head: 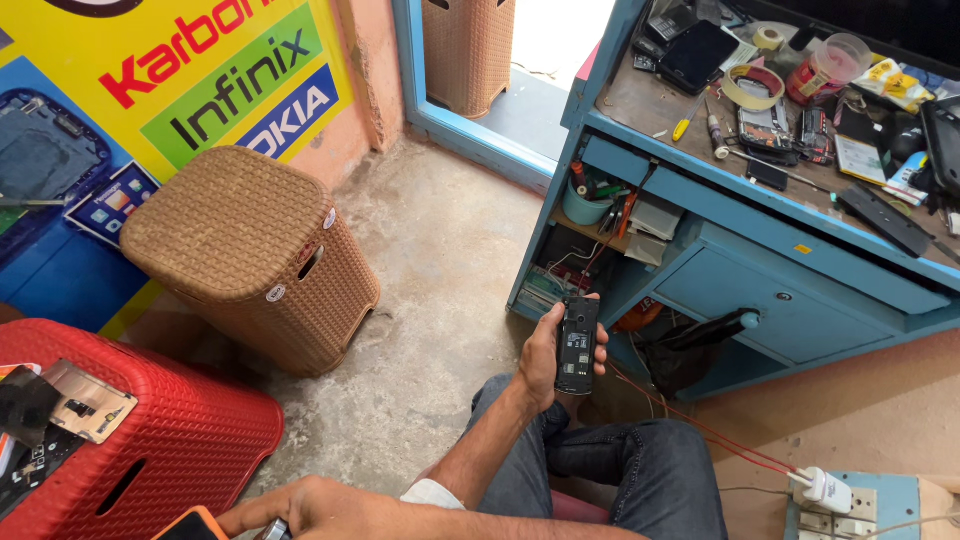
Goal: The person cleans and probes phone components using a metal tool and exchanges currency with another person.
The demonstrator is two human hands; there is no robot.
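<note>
Concrete floor beside blue workbench (760, 215): your right hand (545, 360) wraps an opened black phone (577, 343).
Light, rigid, fragile internals exposed; hold by its edges. Left hand (310, 510) rests low, grip unclear.

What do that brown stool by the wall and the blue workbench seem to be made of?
The brown stool looks like moulded plastic with a matt basket-weave pattern: its texture is too even for real cane. The blue workbench appears to be painted wood, judging by its flat panels, drawer knob and worn, bare top.
</note>
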